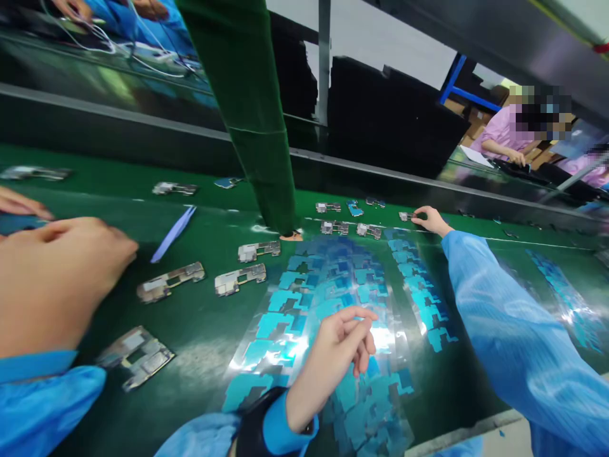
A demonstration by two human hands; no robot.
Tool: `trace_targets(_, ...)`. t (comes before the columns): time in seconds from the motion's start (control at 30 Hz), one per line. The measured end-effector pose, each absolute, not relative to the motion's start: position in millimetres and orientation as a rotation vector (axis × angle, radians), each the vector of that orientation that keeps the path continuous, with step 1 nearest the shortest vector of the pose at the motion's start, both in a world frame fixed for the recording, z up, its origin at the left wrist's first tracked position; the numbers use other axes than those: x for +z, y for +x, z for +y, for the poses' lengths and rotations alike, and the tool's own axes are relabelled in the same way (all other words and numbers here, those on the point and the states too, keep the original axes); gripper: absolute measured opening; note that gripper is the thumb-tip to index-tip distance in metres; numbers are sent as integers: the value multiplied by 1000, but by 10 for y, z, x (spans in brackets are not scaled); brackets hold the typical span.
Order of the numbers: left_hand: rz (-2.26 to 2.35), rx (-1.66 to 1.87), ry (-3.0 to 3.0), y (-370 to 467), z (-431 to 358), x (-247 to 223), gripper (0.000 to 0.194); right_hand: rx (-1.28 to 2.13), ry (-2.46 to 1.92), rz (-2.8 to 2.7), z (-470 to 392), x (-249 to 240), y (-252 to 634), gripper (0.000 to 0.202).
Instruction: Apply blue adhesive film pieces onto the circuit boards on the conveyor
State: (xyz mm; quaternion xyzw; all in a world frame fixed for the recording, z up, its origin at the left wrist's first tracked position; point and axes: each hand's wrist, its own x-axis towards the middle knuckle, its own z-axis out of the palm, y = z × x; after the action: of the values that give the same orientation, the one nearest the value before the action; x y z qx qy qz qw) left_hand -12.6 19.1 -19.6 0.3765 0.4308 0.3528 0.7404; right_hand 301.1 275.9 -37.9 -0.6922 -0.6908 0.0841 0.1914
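My left hand point(340, 336) hangs over the clear sheets of blue die-cut film stickers point(280, 324), fingers loosely curled and slightly apart, with nothing visible in them. Farther off, my right hand point(432, 220) pinches the edge of a small phone circuit board point(406, 216) lying on the green surface. Close by are more circuit boards point(334, 227) and a board with blue film point(354, 208). A narrow strip of blue stickers point(419, 285) lies below my right hand.
At the left, a co-worker's hands point(57, 273) hold something blue. Several circuit boards point(171, 279) and a purple strip point(174, 233) lie nearby on the green bench point(200, 343). A green-wrapped post point(257, 127) rises beyond the sheets. Other people work across the line.
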Motion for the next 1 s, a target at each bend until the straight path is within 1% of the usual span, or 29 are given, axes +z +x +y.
trace_targets(0.1,947,825,810,-151,218,-176,27,292,-1913,-1874,2694,-298,3014,18)
trace_targets(0.23,994,956,768,-200,270,-199,20,330,-1827,-1752,2487,-117,2925,30)
trace_targets(0.33,1021,1009,723,-230,291,-209,30,417,-1740,-1714,2157,39,2679,36)
trace_targets(0.4,1031,1031,673,-232,290,-202,41,567,-1640,-1720,1815,121,2421,37)
trace_targets(0.47,1034,1046,618,-222,286,-191,48,898,-1424,-1671,1412,165,2129,41)
trace_targets(0.5,1032,1052,609,-215,287,-187,48,1044,-1356,-1665,1212,170,1988,43)
trace_targets(0.57,1028,1077,635,-205,298,-186,40,1306,-1243,-1677,863,154,1751,44)
trace_targets(0.63,1029,1115,677,-204,315,-195,30,1448,-1165,-1714,624,117,1602,43)
trace_targets(0.73,1012,1139,656,-213,324,-205,22,1427,-1147,-1709,474,68,1521,39)
trace_targets(0.8,965,1092,621,-219,317,-197,24,1368,-1191,-1653,465,55,1515,38)
trace_targets(0.9,937,1046,631,-234,311,-166,28,1311,-1250,-1651,489,41,1544,43)
trace_targets(1.0,1030,1138,650,-260,332,-132,30,1117,-1235,-1874,495,-42,1658,49)
